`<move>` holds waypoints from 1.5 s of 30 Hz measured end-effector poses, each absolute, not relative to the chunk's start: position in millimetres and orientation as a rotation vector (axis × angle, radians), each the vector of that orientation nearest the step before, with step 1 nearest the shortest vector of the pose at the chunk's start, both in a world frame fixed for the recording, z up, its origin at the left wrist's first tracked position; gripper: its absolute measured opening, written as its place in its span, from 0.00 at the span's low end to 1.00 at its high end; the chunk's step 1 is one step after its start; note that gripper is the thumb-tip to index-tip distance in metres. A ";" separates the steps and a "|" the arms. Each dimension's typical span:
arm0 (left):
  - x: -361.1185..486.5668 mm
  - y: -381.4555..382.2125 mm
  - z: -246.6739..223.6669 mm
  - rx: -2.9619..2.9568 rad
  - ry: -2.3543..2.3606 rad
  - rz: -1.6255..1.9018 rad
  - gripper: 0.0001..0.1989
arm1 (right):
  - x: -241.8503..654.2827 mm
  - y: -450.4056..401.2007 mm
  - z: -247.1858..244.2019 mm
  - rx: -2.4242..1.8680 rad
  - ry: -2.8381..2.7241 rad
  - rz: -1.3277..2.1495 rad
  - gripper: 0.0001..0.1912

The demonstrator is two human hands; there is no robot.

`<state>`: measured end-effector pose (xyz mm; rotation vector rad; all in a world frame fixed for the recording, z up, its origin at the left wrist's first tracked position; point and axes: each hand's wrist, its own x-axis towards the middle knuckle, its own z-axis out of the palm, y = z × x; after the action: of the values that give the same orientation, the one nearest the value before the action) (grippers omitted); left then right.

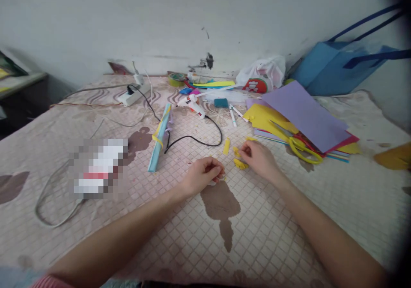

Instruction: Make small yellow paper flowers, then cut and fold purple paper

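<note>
Right of centre, yellow scraps [240,164] lie just frame-left of the nearer right hand [259,158], fingertips nearly closed; left hand [199,175] curled. Either hold: cannot tell.

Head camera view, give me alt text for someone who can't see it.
Two bare hands, left and right, work near small yellow paper pieces on a patterned tablecloth; behind lie a glue gun, yellow-handled scissors and colored sheets.

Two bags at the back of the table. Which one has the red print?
The white plastic bag, left of the blue bag. It's smaller, with a red printed patch low on its front; the blue one has long dark-blue handles.
</note>
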<state>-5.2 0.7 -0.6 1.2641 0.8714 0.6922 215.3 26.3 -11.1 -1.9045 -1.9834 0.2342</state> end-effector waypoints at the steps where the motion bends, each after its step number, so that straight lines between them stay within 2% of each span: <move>1: -5.1 0.7 -0.7 1.258 0.866 0.690 0.05 | 215.4 26.3 -10.4 -1.885 -1.975 0.252 0.04; 7: -5.5 0.1 -0.6 1.256 0.864 0.685 0.05 | 219.4 21.4 -3.2 -1.773 -1.847 0.328 0.05; 12: -5.2 0.4 -3.1 1.264 0.863 0.683 0.06 | 220.7 13.0 6.1 -1.692 -1.761 0.542 0.08; 17: -3.3 -1.7 -5.2 1.304 0.883 0.738 0.13 | 198.9 -4.2 20.8 -1.503 -1.747 0.872 0.10; 21: -1.3 -4.7 -2.3 1.320 0.878 0.799 0.16 | 180.6 -16.9 20.8 -1.450 -1.790 1.007 0.08; 27: -0.8 -4.6 -1.4 1.381 0.921 0.785 0.15 | 172.4 -22.4 17.8 -1.434 -1.798 1.051 0.07; 36: -0.8 -2.8 3.2 1.220 0.959 0.804 0.10 | 175.5 -23.6 25.6 -1.375 -1.731 1.047 0.13; 42: -1.0 -4.9 3.8 1.248 0.902 0.794 0.10 | 173.8 -24.2 18.0 -1.397 -1.787 1.028 0.05; 45: -1.3 -4.2 1.8 1.263 0.883 0.811 0.11 | 174.1 -23.7 18.0 -1.397 -1.786 0.999 0.04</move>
<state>-1.3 -4.2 1.8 1.2633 0.8832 0.8109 174.1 -23.7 18.0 -1.3969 -1.7856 0.9988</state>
